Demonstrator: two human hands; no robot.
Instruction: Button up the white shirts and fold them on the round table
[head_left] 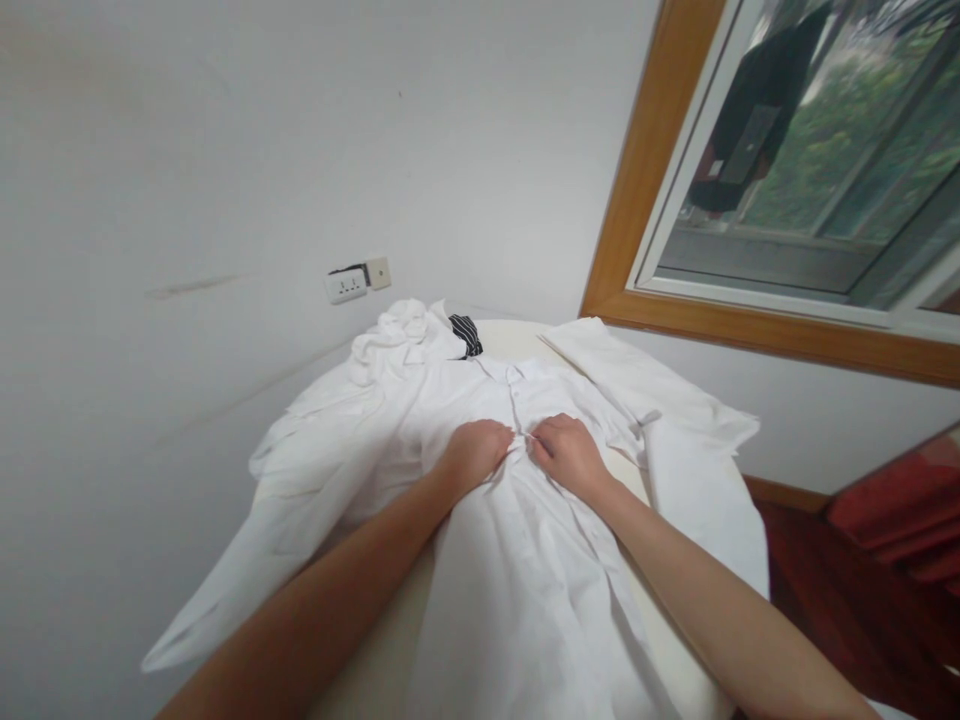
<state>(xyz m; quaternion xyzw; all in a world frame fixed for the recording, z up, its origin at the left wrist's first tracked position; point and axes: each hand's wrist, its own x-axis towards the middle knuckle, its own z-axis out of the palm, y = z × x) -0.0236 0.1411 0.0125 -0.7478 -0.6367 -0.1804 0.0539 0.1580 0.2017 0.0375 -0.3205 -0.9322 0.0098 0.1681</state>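
Note:
A white shirt (517, 580) lies spread front-up over a round pale table (667, 660), its sleeves hanging off both sides. My left hand (476, 452) and my right hand (566, 452) sit close together at the shirt's front opening, below the collar. Both have their fingers curled and pinch the fabric edges of the placket between them. What lies under the fingertips is hidden.
More white cloth is bunched at the table's far edge (405, 335) beside a dark striped piece (466, 333). A wall socket (346, 285) sits above it. A wood-framed window (750, 320) is at the right, with a red seat (900, 520) below.

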